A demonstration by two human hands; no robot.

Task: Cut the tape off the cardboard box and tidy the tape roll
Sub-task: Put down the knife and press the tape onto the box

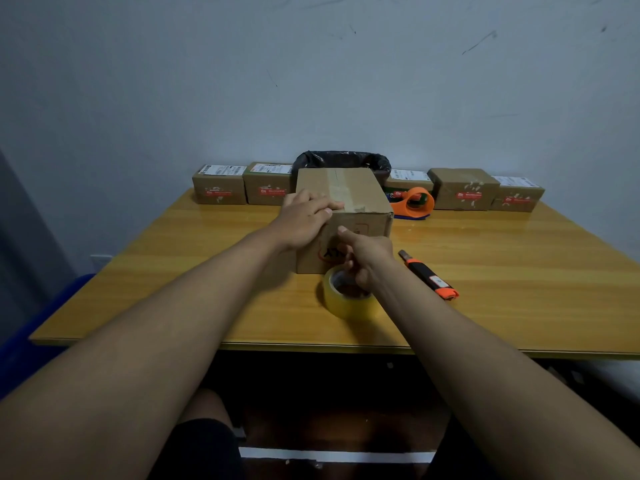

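A brown cardboard box stands in the middle of the wooden table, with a strip of clear tape running along its top. My left hand lies flat on the box's near top edge, fingers pressing the tape end. A roll of clear tape rests on the table just in front of the box. My right hand reaches into the roll's upper rim, fingers curled on it, thumb raised against the box's front face. An orange and black utility knife lies on the table to the right of my right wrist.
An orange tape dispenser sits behind the box on the right. Several small labelled parcels line the table's far edge by the wall. A bin with a black bag stands behind the box. The table's near edge is close to me.
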